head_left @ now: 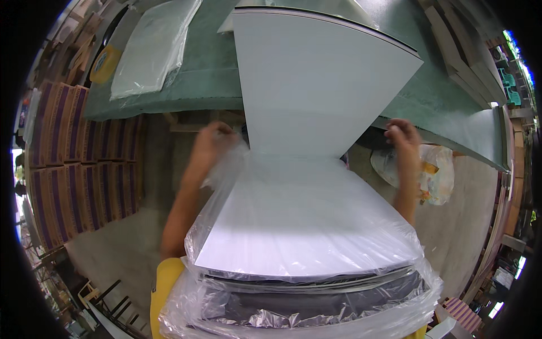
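Note:
A large white panel (322,85) leans from the green table's edge down toward me. Clear plastic film, apparently a bag (305,237), wraps its near part and lies bunched in folds at my body. Beside the panel's left edge, my left hand (217,144) is blurred, its fingers curled at a loose flap of the film. On the other side my right hand (403,135) is raised, apart from the panel, with fingers curled in; whatever is between them is too blurred to make out. Dark layered edges show under the panel's near end.
The green table (209,85) spans the front, bearing a stack of clear plastic sleeves (149,51), a yellow tape roll (105,64) and long boards (466,56). Brown cartons (84,152) are stacked at left. A clear bag of scraps (437,175) lies on the floor at right.

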